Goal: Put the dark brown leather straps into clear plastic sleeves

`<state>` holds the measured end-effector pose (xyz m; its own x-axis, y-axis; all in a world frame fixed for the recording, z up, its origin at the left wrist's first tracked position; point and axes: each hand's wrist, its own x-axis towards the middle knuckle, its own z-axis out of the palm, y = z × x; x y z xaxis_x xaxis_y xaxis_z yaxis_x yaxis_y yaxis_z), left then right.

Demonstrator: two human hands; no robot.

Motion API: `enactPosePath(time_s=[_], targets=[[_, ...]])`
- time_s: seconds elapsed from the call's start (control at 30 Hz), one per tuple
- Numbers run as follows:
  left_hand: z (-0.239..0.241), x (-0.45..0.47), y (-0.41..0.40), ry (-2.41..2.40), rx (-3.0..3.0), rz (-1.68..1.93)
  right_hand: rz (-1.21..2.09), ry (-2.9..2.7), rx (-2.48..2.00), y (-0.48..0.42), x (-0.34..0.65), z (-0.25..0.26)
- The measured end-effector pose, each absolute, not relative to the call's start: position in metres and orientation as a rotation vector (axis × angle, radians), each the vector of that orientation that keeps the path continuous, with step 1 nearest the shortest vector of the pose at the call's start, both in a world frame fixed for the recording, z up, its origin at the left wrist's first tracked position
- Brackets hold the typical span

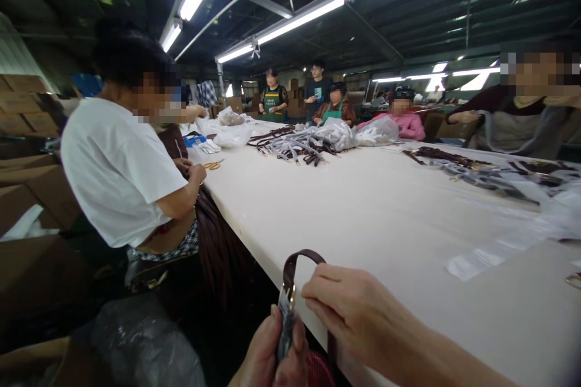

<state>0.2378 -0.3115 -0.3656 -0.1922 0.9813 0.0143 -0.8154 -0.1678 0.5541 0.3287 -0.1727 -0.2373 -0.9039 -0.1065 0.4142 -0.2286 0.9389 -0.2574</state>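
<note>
Just off the table's near edge, my left hand (284, 344) is closed round a bundled part of a dark brown strap (290, 266), which looks wrapped in grey plastic. A gold-coloured metal buckle (292, 296) stands out above the fingers. From there the strap arches up and over to my right hand (349, 299), whose fingers pinch it. Below the right hand a dark length of strap hangs down. The inside of both grips is partly hidden.
A long white table (363, 205) stretches ahead. Piles of wrapped straps (299, 145) and more straps (490, 172) lie on it, with plastic sleeves (499, 254) at right. Yellow-handled scissors (213, 164) lie near a seated co-worker (118, 163). Cardboard boxes (36, 193) stand at left.
</note>
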Motion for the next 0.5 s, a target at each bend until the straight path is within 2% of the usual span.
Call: enactPosePath(time_s=[0.2,0.5], targets=[[-0.367,0.231,-0.322,0.691,0.406,1.650,0.556,-2.502,0.173,-0.183,0.332,-0.288],[-0.351,0.240,-0.321,0.851,0.445,1.640,0.324,-2.417,0.284,-0.180,0.336,-0.290]])
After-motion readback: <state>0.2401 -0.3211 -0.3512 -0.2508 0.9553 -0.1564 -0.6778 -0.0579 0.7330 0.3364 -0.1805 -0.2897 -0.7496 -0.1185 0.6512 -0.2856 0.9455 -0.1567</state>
